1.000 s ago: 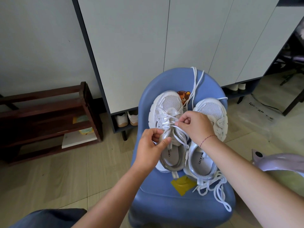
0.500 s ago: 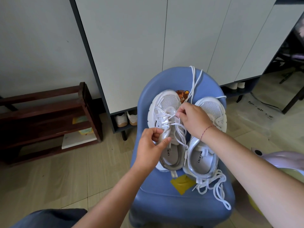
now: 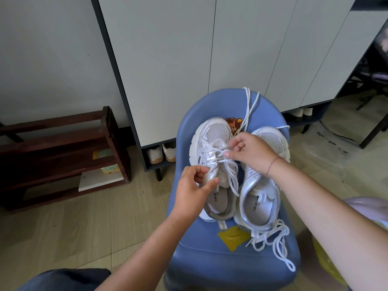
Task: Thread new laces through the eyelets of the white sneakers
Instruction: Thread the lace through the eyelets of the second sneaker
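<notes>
- The fingers (image 3: 238, 143) of your right hand (image 3: 252, 153) are curled. Thumb and forefinger are pressed together on a strand of the lace (image 3: 231, 179), pinching it over the forward part of the lacing on the left sneaker (image 3: 214, 133).
- Your left hand (image 3: 193, 192) pinches that sneaker's silver tongue between the thumb and curled fingers.
- Both shoes sit sole-down, side by side, on the seat of the blue chair (image 3: 210, 259). The right sneaker (image 3: 273, 140) lies partly under your right wrist.
- Each sneaker's long axis runs front to back along the chair. The toes point at the chair's backrest, and the heel openings face its front edge and you.
- The lace crosses through the left sneaker's eyelets, and one strand trails down beside the collar.
- A loose lace (image 3: 277, 244) lies bunched at the chair's front edge, just behind the right sneaker's heel.
- A draped lace (image 3: 249, 106) hangs over the top of the chair's backrest.
- A yellow paper (image 3: 233, 238) lies on the seat near the chair's front edge, just behind the two heels.
</notes>
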Tool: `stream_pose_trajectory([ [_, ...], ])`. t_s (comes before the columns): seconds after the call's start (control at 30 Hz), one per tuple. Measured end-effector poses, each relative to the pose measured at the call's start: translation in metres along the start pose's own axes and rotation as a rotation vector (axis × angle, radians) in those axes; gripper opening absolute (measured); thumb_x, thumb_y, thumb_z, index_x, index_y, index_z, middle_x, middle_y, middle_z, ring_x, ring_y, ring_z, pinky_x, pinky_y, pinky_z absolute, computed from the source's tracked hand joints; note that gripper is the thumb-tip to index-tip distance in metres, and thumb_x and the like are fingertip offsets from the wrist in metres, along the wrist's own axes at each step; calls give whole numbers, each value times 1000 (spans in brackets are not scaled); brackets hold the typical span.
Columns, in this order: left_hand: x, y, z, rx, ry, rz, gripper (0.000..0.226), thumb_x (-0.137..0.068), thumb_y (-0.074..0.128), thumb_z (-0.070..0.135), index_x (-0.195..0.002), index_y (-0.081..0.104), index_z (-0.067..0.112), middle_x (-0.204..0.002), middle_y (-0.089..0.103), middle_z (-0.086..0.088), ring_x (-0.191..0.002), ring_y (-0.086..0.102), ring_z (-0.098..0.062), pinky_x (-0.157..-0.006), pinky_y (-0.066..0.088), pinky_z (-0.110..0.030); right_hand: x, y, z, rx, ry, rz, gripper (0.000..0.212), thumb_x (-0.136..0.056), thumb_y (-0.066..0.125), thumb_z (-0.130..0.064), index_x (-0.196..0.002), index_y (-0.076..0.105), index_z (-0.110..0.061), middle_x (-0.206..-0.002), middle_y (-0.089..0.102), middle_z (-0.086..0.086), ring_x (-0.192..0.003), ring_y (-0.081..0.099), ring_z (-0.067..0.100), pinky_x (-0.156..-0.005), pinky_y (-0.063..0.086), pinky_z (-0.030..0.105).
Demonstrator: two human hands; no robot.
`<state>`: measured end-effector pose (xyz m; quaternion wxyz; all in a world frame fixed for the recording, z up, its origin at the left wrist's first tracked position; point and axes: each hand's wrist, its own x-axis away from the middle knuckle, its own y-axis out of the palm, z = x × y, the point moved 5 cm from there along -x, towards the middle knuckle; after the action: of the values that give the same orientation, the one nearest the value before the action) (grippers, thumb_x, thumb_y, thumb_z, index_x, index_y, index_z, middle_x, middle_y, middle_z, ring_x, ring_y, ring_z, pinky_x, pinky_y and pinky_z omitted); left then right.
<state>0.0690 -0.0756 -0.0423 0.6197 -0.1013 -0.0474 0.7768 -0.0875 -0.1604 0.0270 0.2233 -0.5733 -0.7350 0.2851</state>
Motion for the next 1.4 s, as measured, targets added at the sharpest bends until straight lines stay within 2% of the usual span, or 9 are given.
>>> stream_pose_trajectory([
  [0.23, 0, 1, 0, -9, 4, 4, 24, -79, 77, 21, -96, 59, 23, -102, 59, -4, -78, 52, -2, -66, 43, -10, 14, 2, 8, 186, -67, 82, 15, -81, 72, -29, -74, 67, -16, -69, 62, -2, -65, 53, 12, -62, 41, 25],
  [0.43, 0, 0, -2, -19, 3, 7, 26, -79, 77, 21, -99, 60, 21, -103, 60, -3, -81, 53, -6, -67, 43, -10, 1, -26, -16, 13, -138, 321, 15, -86, 65, -17, -71, 62, -17, -68, 59, -6, -68, 54, 13, -66, 43, 23],
  [0.53, 0, 0, -2, -23, 4, 6, 25, -79, 77, 21, -98, 60, 22, -103, 60, -3, -81, 53, -5, -67, 43, -10, -8, -55, -41, -56, -178, 457, 13, -90, 60, -18, -84, 66, -8, -69, 56, -7, -64, 49, 7, -61, 38, 13],
  [0.63, 0, 0, -3, -18, -4, 7, 25, -79, 77, 22, -98, 60, 22, -102, 60, -3, -82, 53, -6, -67, 43, -10, -7, -55, -40, -15, -165, 386, 15, -90, 62, -23, -83, 65, -11, -68, 56, -11, -62, 48, 0, -58, 34, 5],
  [0.77, -1, 0, -2, -17, -4, 6, 26, -79, 77, 22, -99, 60, 21, -101, 60, -4, -82, 53, -7, -67, 43, -10, 10, -26, -2, 155, -57, 225, 20, -95, 51, -20, -99, 70, -15, -88, 63, -7, -84, 56, 12, -71, 40, 22],
  [0.87, -1, 0, -2, -29, -3, 11, 27, -79, 77, 22, -99, 60, 21, -102, 60, -3, -81, 53, -5, -68, 43, -11, 19, -4, 10, 158, -25, 95, 14, -89, 60, -23, -89, 72, -16, -87, 70, -2, -86, 62, 18, -79, 49, 30],
  [1.03, 1, -1, -1, -26, -4, 9, 26, -79, 78, 22, -98, 60, 22, -102, 60, -2, -80, 53, -3, -68, 43, -11, 24, 3, 3, 143, -62, 270, 21, -83, 69, -31, -73, 68, -12, -68, 65, 6, -70, 59, 24, -68, 48, 35],
  [1.23, 0, -1, 0, -24, 4, 5, 25, -79, 78, 21, -96, 60, 23, -101, 59, 0, -78, 52, 3, -68, 43, -10, 7, -43, -27, 74, -163, 546, 15, -89, 62, -23, -85, 68, -9, -79, 63, 2, -72, 53, 15, -68, 39, 25],
  [1.4, -1, 0, -2, -21, 15, 14, 26, -78, 78, 21, -97, 61, 21, -101, 59, 1, -78, 52, 5, -68, 43, -10, 9, -39, -30, 42, -117, 352, 14, -84, 69, -30, -84, 73, -16, -75, 65, -8, -74, 58, 8, -74, 45, 24],
])
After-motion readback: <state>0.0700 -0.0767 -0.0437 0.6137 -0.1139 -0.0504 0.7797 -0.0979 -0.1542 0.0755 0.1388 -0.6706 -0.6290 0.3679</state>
